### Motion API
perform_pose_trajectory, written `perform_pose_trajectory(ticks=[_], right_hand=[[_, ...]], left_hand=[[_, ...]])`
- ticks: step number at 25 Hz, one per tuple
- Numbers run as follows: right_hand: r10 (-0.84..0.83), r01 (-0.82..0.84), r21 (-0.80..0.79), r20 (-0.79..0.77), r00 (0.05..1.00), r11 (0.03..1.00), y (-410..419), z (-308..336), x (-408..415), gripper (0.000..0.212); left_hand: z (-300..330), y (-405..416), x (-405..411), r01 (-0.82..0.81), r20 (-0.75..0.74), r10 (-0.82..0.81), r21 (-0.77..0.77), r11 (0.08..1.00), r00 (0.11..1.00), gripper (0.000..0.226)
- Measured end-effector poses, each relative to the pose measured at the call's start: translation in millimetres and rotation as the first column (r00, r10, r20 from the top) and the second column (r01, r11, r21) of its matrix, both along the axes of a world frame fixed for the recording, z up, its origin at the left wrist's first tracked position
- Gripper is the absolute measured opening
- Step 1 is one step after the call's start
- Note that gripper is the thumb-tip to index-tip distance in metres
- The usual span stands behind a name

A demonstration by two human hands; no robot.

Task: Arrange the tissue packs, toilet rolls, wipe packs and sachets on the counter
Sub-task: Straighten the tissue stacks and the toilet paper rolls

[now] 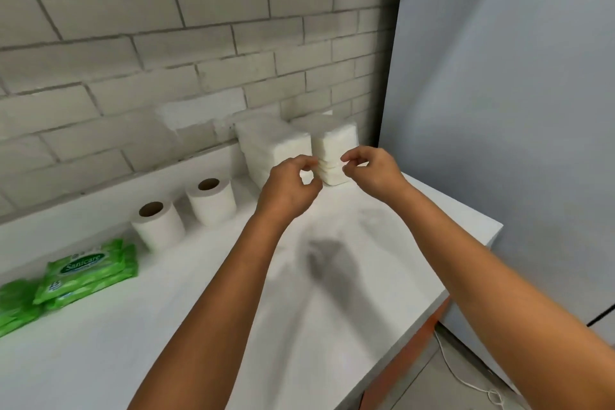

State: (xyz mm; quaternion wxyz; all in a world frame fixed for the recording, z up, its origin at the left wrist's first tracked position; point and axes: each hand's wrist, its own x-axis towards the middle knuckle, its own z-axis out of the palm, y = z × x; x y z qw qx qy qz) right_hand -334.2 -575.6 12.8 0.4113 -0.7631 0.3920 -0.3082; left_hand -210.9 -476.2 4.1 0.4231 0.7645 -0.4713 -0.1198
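Two stacks of white tissue packs stand against the brick wall at the back right of the white counter (382,243): a wider stack (276,146) and a narrower, taller stack (334,143). My left hand (289,186) pinches at the narrower stack's lower left edge, thumb and forefinger curled together. My right hand (369,170) pinches at its lower right edge. Two toilet rolls (213,203) (158,225) stand upright to the left. Green wipe packs (90,273) lie stacked further left, with more green packs (15,303) at the frame edge. No sachets can be made out.
The counter ends at a corner on the right (496,230), beside a pale blue wall (515,76). Below the front edge are an orange cabinet side (416,346) and a white cable (466,376) on the floor.
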Motion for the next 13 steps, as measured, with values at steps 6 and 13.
perform_pose_trajectory(ticks=[6,13], right_hand=[[0.063,-0.063,-0.034,0.023,0.998,0.997,-79,22,36,0.020],[0.161,-0.162,0.004,0.064,0.985,0.987,-160,17,68,0.021]], left_hand=[[14,-67,48,-0.152,-0.049,0.148,-0.090,0.984,0.988,0.030],[16,-122,59,-0.260,0.000,0.261,-0.085,0.962,0.965,0.032]])
